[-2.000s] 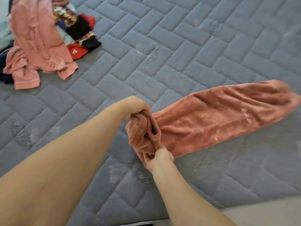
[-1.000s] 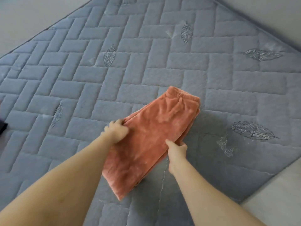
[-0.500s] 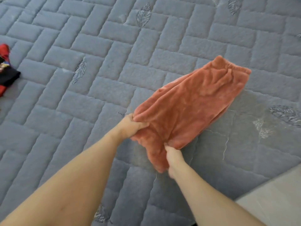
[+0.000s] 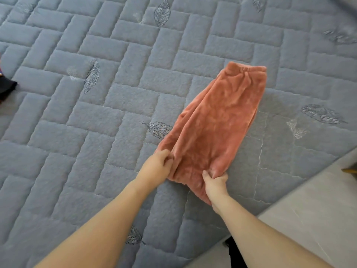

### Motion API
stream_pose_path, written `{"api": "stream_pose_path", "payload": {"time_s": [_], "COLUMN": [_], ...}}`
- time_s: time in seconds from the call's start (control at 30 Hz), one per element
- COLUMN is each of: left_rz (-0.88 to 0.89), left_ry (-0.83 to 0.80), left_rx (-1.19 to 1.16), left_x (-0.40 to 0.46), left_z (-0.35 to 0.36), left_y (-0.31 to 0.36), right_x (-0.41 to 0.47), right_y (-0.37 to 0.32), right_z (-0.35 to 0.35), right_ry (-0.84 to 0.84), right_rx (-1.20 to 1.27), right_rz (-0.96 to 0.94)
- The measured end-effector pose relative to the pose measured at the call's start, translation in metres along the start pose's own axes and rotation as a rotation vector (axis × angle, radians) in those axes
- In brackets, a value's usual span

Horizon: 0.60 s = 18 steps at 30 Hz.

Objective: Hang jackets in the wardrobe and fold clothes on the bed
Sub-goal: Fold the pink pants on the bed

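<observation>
Folded terracotta plush garment [image 4: 218, 120] lies on the grey quilted bed [image 4: 116, 93], right of centre. Left hand [image 4: 158, 167] and right hand [image 4: 215, 183] at its near end, side by side. Dark clothing scrap [image 4: 6, 88] on the bed's far left edge, well apart.

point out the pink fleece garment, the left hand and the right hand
pink fleece garment [image 4: 218, 120], head view, middle of the folded fabric
left hand [image 4: 157, 167], head view, back of hand
right hand [image 4: 216, 183], head view, back of hand
</observation>
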State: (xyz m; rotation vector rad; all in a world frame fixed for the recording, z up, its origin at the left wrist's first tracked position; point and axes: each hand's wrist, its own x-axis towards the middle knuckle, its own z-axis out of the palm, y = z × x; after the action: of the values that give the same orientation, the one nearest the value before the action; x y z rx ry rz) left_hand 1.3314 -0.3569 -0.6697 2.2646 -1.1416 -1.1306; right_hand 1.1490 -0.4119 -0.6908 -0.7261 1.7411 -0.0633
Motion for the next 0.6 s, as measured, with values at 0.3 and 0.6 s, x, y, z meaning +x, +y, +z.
{"api": "stream_pose_path", "payload": {"time_s": [0.3, 0.6], "left_rz": [-0.414, -0.199], "left_ry": [-0.076, -0.269], "left_rx": [-0.318, -0.526], "left_x": [0.022, 0.023], "left_z": [0.000, -0.031], "left_y": [0.029, 0.020], "right_x": [0.012, 0.025], "right_y": [0.002, -0.005], "right_z": [-0.003, -0.020], "right_ry": [0.049, 0.060], "right_rx": [-0.091, -0.126], "right_rz": [-0.003, -0.033]}}
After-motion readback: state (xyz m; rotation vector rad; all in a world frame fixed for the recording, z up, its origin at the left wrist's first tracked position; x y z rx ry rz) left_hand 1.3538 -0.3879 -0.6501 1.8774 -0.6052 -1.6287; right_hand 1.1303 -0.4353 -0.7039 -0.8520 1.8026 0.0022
